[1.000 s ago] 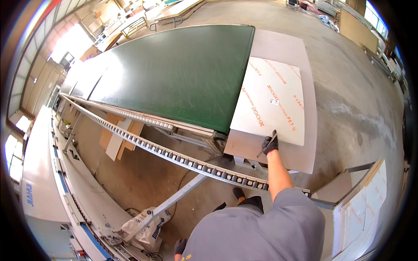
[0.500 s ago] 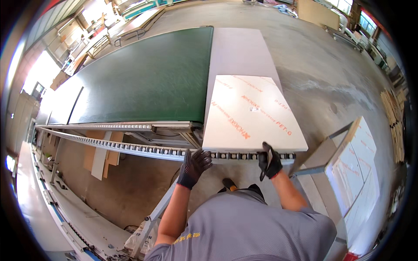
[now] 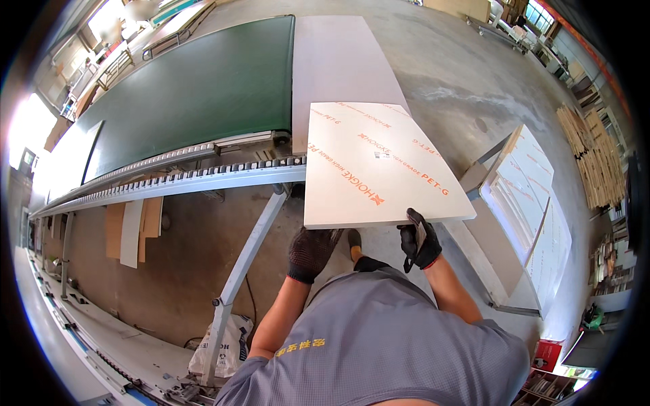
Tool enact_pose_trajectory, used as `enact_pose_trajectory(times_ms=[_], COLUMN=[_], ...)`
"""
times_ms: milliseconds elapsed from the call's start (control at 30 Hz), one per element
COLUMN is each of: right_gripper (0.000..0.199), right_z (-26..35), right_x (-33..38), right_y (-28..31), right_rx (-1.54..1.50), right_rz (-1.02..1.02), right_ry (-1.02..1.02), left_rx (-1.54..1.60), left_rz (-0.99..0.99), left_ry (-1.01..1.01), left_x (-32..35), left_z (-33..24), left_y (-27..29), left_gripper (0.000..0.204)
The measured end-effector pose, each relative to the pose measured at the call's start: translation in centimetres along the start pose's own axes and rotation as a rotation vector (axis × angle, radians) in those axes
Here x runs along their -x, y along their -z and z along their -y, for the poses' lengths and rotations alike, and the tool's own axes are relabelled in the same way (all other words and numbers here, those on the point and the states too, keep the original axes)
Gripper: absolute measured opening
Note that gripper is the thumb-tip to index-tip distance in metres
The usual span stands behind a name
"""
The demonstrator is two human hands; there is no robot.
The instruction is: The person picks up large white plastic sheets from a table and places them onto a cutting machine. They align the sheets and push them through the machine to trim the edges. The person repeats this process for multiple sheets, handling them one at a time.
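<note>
Concrete floor (image 3: 467,81) fills most of what I see, grey and stained, running off to the far wall. Across the upper left lies a long dark green conveyor belt (image 3: 196,88), with a pale grey panel (image 3: 338,61) lying alongside its right edge. A roller rail (image 3: 169,183) on a slanted metal leg (image 3: 247,254) crosses just in front of the belt, between me and it.

Next in size is the white board (image 3: 376,166) I am holding, printed with orange lettering; its far end rests over the roller rail and its near edge hangs off toward my body. To the right, a stack of white boards (image 3: 531,203) sits on a low metal cart, just beside my right arm. Further right, a heap of wooden slats (image 3: 592,149) lies on the floor.

My left hand (image 3: 313,252), in a black glove, is cupped under the board's near left corner, fingers hidden beneath it. My right hand (image 3: 418,240), also gloved, pinches the near edge, fingers on top.

A printed white sack (image 3: 223,348) slumps by the leg's foot.
</note>
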State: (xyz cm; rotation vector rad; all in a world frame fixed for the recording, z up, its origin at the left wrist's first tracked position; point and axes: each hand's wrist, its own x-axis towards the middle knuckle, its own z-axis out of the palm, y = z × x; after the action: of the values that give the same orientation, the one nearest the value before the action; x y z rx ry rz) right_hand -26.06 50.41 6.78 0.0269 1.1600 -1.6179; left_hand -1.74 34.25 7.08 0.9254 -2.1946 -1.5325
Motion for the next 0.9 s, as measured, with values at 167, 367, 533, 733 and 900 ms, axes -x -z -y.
enact_pose_trajectory(times_ms=[167, 367, 533, 733, 900], right_gripper=[0.043, 0.041, 0.046, 0.02, 0.029], right_z=[-0.8, -1.9, -3.7, -1.8, 4.1], right_x=[1.3, 0.2, 0.1, -2.7, -2.6], right_y=[-0.9, 0.7, 4.4, 20.8, 23.9], right_rx=[0.06, 0.116, 0.293, -0.224, 0.42], right_rz=[-0.086, -0.03, 0.021, -0.234, -0.054], right_ry=[-0.094, -0.042, -0.062, 0.095, 0.111], left_rx=[1.566, 0.94, 0.932, 0.905, 0.708], left_rz=[-0.002, 0.075, 0.11, 0.031, 0.076], left_ry=[0.174, 0.282, 0.127, 0.221, 0.513], left_x=[0.5, -3.4, -1.7, 1.5, 3.1], left_z=[1.4, 3.1, 5.9, 10.8, 14.1], left_y=[1.3, 3.6, 0.6, -4.3, -5.1], left_gripper=[0.035, 0.04, 0.062, 0.056, 0.045])
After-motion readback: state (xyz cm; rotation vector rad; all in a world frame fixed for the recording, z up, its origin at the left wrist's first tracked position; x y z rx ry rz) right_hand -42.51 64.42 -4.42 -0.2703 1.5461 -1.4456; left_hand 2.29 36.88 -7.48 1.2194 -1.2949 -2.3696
